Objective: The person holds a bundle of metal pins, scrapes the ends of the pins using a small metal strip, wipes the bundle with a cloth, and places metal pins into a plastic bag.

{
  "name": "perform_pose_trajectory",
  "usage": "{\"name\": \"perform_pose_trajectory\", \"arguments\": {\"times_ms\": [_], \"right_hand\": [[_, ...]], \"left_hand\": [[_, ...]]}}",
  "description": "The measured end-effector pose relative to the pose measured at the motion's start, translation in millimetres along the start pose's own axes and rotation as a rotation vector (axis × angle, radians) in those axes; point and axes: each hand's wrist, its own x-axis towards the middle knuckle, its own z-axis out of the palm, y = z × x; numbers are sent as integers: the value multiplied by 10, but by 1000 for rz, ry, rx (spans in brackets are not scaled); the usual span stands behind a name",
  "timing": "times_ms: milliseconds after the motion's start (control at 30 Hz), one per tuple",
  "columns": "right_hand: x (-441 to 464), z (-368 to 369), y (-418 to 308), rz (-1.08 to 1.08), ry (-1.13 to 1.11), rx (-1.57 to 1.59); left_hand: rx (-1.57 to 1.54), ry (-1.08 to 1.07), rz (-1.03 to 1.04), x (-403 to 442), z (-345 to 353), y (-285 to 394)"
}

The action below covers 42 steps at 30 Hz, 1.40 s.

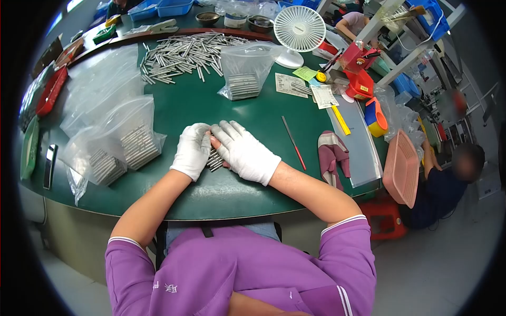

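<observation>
In white gloves with bare fingertips, both my hands meet over a small row of short metal rods (215, 160) at the near side of the green table. My left hand (192, 151) is curled against the rods' left side. My right hand (246, 154) closes over them from above and the right, its fingers hiding part of the row. Beyond my hands, an open clear plastic bag (243, 68) holds a neat stack of similar rods. A big loose pile of rods (182, 55) lies at the back.
Filled bags of rods (139, 145) and flat clear bags (103, 84) lie left. A white fan (299, 29) stands at the back. Rightward are a thin red-ended tool (294, 143), maroon gloves (333, 158), a yellow marker (340, 120) and a pink basket (400, 168). Another person (443, 179) sits at far right.
</observation>
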Motion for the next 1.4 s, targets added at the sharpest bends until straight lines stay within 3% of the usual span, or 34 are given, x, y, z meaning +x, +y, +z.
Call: {"name": "perform_pose_trajectory", "arguments": {"times_ms": [67,100,167,233,333,400,633,900,1033,1200,1333,1400], "right_hand": [[27,36,24,8,31,59],[121,14,-47,31,87,82],[143,-27,-27,152,56,98],[183,1,-10,152,18,65],[223,79,-18,151,41,104],[212,67,-8,149,15,149],[322,-181,41,146,-121,243],[463,-116,-41,284,-201,174],[544,-164,-56,332,-136,190],[633,-329,-30,326,-311,249],[687,-403,-68,374,-312,248],[723,-439,-63,380,-472,269]], "left_hand": [[-213,17,-124,26,54,-49],[-160,-12,-100,72,-87,-43],[-378,37,-103,127,40,-15],[-151,93,29,141,74,120],[-152,22,-22,154,75,80],[-388,11,-116,131,106,37],[-459,83,-58,81,181,-124],[-654,90,-193,93,197,-164],[-683,75,-228,101,179,-158],[-650,94,-183,77,242,-199],[-562,164,-89,61,265,-207],[-503,169,-74,68,229,-178]]}}
